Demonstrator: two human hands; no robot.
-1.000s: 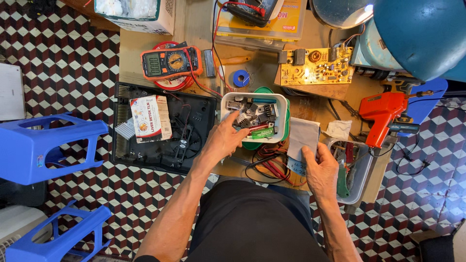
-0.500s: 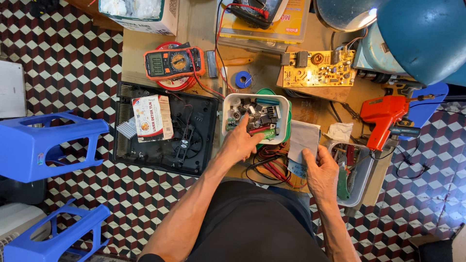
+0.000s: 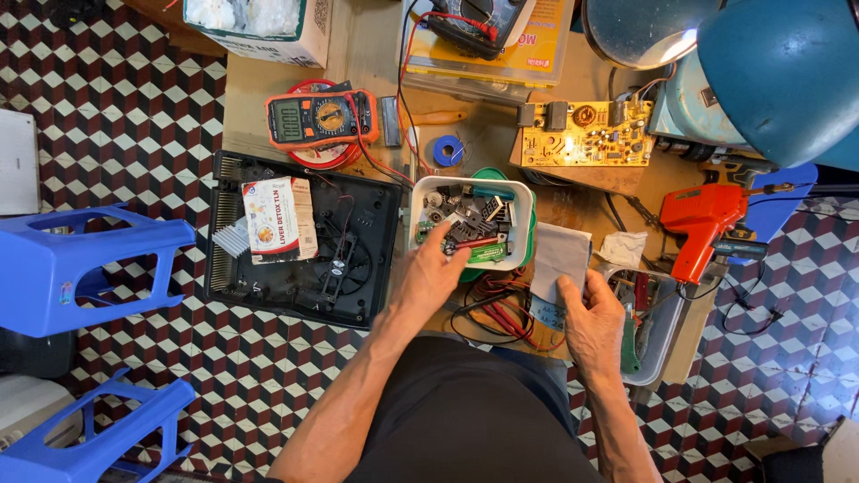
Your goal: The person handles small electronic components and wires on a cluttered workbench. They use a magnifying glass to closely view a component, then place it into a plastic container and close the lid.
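Note:
My left hand (image 3: 432, 279) reaches into the near edge of a white tray (image 3: 420, 192) full of several small dark electronic parts, fingertips among the parts; whether it grips one I cannot tell. The tray sits on a green lid (image 3: 489, 173). My right hand (image 3: 592, 324) rests on a grey cloth (image 3: 559, 255) at the bench's front edge, fingers pressing its lower part. A tangle of red and black wires (image 3: 497, 311) lies between the two hands.
An open black appliance base (image 3: 358, 224) with a small box (image 3: 278, 218) lies at left. An orange multimeter (image 3: 320, 116), a yellow circuit board (image 3: 586, 136), an orange soldering gun (image 3: 705, 224), a lamp (image 3: 783, 72) and a grey parts bin (image 3: 667, 331) surround. Blue stools (image 3: 80, 268) stand left.
My left hand drew back from deep in the tray toward its near edge. The right hand stayed on the grey cloth. The view shifted slightly.

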